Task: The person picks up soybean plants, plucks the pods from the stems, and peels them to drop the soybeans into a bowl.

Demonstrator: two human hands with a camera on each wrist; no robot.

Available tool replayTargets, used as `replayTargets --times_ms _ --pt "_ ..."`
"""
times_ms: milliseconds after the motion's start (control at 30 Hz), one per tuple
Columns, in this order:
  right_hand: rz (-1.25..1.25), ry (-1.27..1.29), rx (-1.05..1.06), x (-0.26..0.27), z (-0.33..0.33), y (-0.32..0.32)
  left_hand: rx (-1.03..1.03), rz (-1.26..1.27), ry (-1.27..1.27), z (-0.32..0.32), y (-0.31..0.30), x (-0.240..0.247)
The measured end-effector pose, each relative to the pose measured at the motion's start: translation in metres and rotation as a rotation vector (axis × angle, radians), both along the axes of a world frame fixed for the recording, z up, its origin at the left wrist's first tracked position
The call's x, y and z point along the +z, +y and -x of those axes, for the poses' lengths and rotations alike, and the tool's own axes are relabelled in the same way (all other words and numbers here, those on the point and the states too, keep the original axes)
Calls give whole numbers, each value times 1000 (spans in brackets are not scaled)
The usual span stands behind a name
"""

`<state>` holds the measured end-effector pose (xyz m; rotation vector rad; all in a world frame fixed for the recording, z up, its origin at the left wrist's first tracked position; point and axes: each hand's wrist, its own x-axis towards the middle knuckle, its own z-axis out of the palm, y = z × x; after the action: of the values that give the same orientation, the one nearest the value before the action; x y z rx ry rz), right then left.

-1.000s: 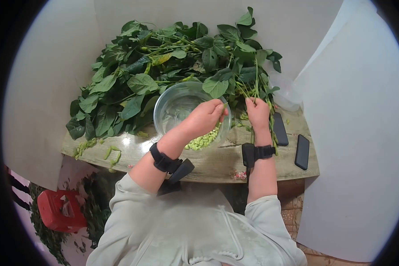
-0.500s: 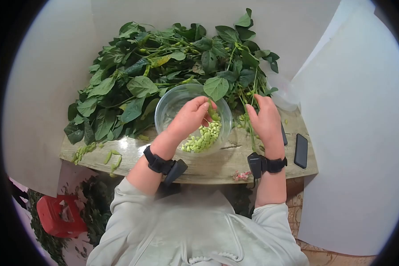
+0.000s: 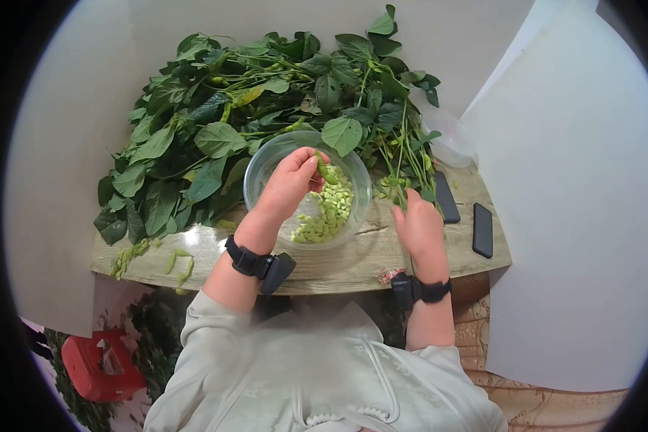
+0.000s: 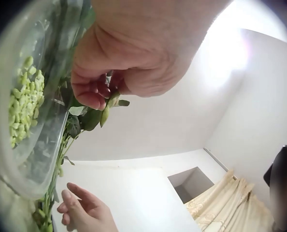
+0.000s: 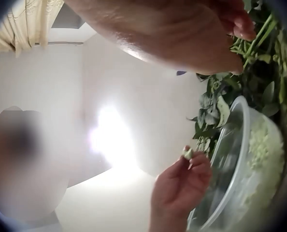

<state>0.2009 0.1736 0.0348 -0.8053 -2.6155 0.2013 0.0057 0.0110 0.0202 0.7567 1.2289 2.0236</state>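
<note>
Left hand pinching a green pod over the bowl of shelled beans | right hand relaxed, grasping nothing, beside the leafy stalks on the table

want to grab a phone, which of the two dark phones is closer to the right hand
The phone beside the green stems, next to the right hand; the other phone lies farther out toward the table edge.

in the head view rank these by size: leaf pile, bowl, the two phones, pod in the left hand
1. leaf pile
2. bowl
3. inner phone and outer phone: they look alike, so not ranked apart
4. pod, pinched in the left hand
</note>
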Motion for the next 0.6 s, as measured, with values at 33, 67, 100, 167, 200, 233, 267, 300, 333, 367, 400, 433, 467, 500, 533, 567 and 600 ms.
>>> replayTargets --times_ms 33,67,100,167,200,233,267,300,333,367,400,433,467,500,533,567,600 --pt "-8 -54 -43 -4 4 7 16 18 41 0 0 -2" --pt "-16 -108 -84 -8 9 15 34 36 83 1 0 -3" --pt "-17 -109 -89 -17 16 26 29 35 83 1 0 -5" --pt "-50 -211 -98 -30 29 45 12 19 72 3 -3 -8" --pt "-50 -212 -96 -28 33 48 14 19 72 3 -4 -8" --pt "-94 -79 -117 -25 37 49 16 28 65 3 -6 -8" --pt "-137 55 -138 -22 41 52 20 37 59 3 -7 -7" --pt "-137 57 -134 -17 46 56 23 37 61 3 -8 -8" --pt "-198 199 -104 -12 50 62 15 18 48 3 -8 -8" --pt "-260 341 -75 -6 54 66 4 0 36 3 -8 -8" --pt "-261 344 -76 0 59 69 4 -1 39 4 -8 -9" --pt "-296 423 -52 6 64 71 -26 0 71 6 -9 -10" --pt "-331 502 -25 12 69 73 -54 2 102 7 -10 -11" --pt "-333 504 -22 16 75 73 -51 0 104 7 -10 -11" --pt "-339 560 14 19 82 72 -54 -5 116 6 -10 -11" --pt "-344 615 50 22 86 73 -58 -9 127 5 -10 -11" --pt "-344 616 51 19 93 78 -57 -10 128 4 -10 -11"
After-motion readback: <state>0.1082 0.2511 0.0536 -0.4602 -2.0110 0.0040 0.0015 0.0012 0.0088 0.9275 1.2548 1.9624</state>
